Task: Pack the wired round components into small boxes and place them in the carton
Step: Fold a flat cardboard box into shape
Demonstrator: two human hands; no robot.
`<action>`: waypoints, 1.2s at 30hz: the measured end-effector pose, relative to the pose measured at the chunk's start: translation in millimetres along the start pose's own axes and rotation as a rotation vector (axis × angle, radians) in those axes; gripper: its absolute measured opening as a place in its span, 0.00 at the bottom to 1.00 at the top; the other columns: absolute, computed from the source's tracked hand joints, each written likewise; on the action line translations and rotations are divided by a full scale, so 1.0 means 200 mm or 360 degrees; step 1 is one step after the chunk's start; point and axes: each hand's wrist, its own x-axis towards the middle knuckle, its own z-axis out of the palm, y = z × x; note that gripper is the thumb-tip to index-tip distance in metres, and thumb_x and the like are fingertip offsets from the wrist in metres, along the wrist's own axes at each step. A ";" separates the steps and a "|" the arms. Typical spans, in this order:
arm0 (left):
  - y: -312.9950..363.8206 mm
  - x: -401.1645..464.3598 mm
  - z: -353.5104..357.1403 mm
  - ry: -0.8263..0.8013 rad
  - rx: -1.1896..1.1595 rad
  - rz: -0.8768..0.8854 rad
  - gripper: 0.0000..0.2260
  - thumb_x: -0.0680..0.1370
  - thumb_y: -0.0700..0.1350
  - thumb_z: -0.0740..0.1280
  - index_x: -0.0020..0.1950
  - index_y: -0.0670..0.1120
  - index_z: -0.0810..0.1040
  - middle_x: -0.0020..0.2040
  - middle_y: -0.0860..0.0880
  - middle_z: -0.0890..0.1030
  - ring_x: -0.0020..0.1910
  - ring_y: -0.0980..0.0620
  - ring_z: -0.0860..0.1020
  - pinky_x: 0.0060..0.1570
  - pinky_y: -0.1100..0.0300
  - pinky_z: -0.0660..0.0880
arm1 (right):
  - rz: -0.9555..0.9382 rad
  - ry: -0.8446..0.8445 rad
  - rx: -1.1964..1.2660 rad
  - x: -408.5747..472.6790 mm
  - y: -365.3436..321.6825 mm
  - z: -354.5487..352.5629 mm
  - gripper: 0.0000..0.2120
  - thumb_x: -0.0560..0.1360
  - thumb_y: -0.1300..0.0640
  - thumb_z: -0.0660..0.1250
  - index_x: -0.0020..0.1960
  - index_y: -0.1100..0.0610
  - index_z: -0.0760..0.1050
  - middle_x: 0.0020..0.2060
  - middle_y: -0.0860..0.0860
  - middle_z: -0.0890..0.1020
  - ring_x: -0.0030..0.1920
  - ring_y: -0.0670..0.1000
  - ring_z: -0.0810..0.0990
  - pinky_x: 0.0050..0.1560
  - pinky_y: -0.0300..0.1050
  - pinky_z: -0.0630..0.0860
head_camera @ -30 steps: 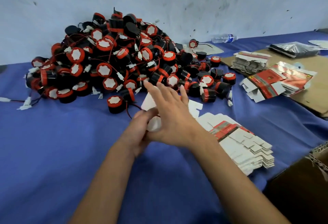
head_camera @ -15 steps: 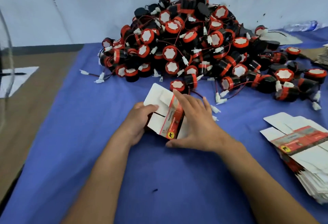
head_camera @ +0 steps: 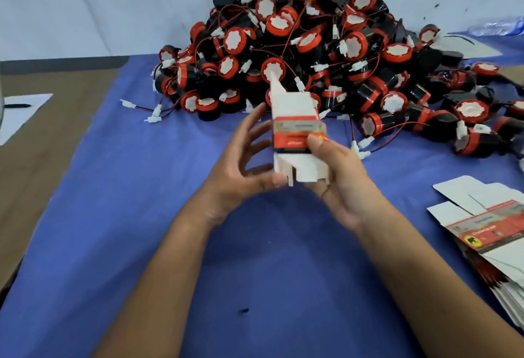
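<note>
Blue cloth [head_camera: 119,244] under white wall [head_camera: 113,3] — right hand [head_camera: 337,179] gripping small box [head_camera: 295,136], left hand [head_camera: 241,167] loose-fingered beside it.

Both hands held a small box [head_camera: 297,130] above the blue counter [head_camera: 113,215], the right hand [head_camera: 337,176] pinching it, the left hand [head_camera: 241,164] touching it. Behind lay the component pile [head_camera: 326,54]; flat boxes [head_camera: 490,227] sat right.
</note>
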 end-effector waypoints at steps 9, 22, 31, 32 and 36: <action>0.03 -0.04 0.01 -0.0070 0.0542 0.0267 0.67 0.63 0.51 0.86 0.84 0.59 0.37 0.83 0.67 0.45 0.82 0.62 0.52 0.75 0.54 0.69 | 0.0523 -0.0308 0.0414 -0.05 -0.02 0.03 0.23 0.75 0.44 0.70 0.64 0.56 0.82 0.60 0.59 0.83 0.56 0.60 0.83 0.53 0.58 0.81; 0.01 0.01 0.10 0.0721 -0.0691 -0.0072 0.40 0.73 0.45 0.76 0.79 0.61 0.59 0.71 0.48 0.79 0.64 0.49 0.82 0.52 0.49 0.82 | 0.0359 -0.0495 0.0012 -0.04 -0.01 0.06 0.34 0.77 0.34 0.65 0.79 0.47 0.65 0.71 0.57 0.77 0.65 0.64 0.81 0.58 0.64 0.80; 0.01 0.01 0.25 0.0392 -0.0894 -0.0166 0.28 0.78 0.43 0.73 0.76 0.53 0.68 0.66 0.50 0.80 0.62 0.48 0.79 0.60 0.45 0.78 | -0.0211 -0.0248 -0.0545 -0.02 0.06 0.10 0.32 0.74 0.48 0.74 0.76 0.43 0.68 0.58 0.44 0.82 0.49 0.43 0.79 0.38 0.35 0.76; 0.01 0.01 0.25 0.0310 -0.0940 -0.0188 0.30 0.78 0.43 0.74 0.77 0.52 0.67 0.65 0.51 0.81 0.62 0.47 0.79 0.59 0.46 0.79 | -0.0276 -0.0228 -0.0584 -0.02 0.07 0.11 0.27 0.74 0.47 0.74 0.72 0.43 0.73 0.52 0.42 0.82 0.46 0.39 0.78 0.37 0.33 0.74; 0.06 -0.02 0.17 -0.0071 -0.1330 -0.0177 0.38 0.69 0.54 0.80 0.76 0.48 0.71 0.68 0.44 0.77 0.69 0.41 0.75 0.58 0.52 0.79 | -0.0406 0.0042 -0.0648 -0.01 0.04 0.10 0.08 0.76 0.42 0.72 0.52 0.41 0.77 0.42 0.46 0.83 0.40 0.43 0.82 0.35 0.35 0.73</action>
